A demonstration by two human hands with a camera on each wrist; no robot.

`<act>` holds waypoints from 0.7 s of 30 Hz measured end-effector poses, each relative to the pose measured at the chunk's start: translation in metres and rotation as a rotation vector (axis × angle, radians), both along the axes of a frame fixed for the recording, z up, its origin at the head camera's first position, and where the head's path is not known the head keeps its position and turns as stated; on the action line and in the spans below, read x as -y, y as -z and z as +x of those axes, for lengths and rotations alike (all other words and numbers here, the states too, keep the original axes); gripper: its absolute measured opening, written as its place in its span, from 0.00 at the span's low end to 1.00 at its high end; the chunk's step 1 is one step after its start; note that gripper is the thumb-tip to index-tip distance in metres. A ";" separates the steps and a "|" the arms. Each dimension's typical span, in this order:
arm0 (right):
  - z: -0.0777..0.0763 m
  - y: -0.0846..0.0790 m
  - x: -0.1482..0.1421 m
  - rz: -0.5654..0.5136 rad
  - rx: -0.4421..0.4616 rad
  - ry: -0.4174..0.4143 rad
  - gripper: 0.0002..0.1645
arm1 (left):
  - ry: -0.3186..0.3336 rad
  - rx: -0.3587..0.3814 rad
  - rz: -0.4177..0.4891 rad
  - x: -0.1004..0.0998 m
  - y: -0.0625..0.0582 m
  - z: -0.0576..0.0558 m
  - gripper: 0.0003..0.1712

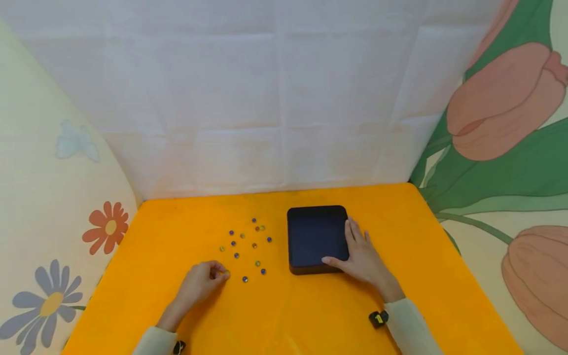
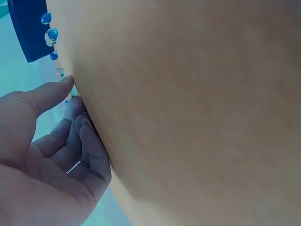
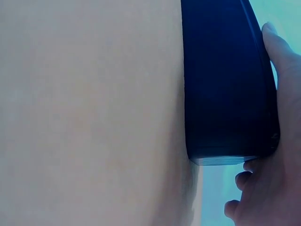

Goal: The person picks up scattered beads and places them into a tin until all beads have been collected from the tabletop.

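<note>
At the left of the yellow table, my left hand (image 1: 200, 282) has its thumb and index fingertips at a small yellowish glass marble (image 1: 227, 274), low against the tabletop. The left wrist view shows that hand (image 2: 51, 141) with the other fingers curled in, the marble mostly hidden between the tips. A black square open box (image 1: 317, 270) stands right of centre. My right hand (image 1: 366, 259) holds its near right corner, thumb over the near rim and fingers along the right side. In the right wrist view the box's dark wall (image 3: 225, 94) stands upright beside the hand.
Several loose marbles, blue ones (image 1: 245, 279) and yellow or amber ones (image 1: 254, 245), lie scattered between the left hand and the box. A white cloth wall (image 1: 266, 98) rises behind the yellow table (image 1: 284, 315). Flower-patterned panels (image 1: 497, 197) flank both sides.
</note>
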State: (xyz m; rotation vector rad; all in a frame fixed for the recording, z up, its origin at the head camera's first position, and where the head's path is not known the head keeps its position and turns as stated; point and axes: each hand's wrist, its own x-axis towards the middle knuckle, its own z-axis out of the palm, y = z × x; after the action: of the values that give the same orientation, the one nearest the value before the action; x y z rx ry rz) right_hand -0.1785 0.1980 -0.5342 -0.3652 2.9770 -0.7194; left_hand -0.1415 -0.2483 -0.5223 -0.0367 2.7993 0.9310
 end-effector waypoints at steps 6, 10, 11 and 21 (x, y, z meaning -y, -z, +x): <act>-0.001 -0.002 0.000 -0.002 -0.002 0.000 0.80 | 0.009 -0.001 -0.005 -0.002 0.000 -0.001 0.10; 0.001 -0.002 0.000 -0.011 0.008 0.002 0.80 | 0.033 -0.010 -0.008 -0.002 0.000 0.001 0.10; 0.001 -0.002 0.001 -0.013 0.011 0.002 0.80 | 0.036 -0.010 -0.007 -0.002 0.001 0.001 0.09; 0.002 -0.001 0.002 -0.026 0.013 0.018 0.81 | 0.005 0.011 0.056 -0.006 0.001 -0.002 0.09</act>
State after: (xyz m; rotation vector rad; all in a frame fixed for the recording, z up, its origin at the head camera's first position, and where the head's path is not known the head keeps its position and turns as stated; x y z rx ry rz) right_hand -0.1765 0.1964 -0.5327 -0.3348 2.9651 -0.7593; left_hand -0.1432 -0.2427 -0.5232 -0.0274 2.7609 1.0043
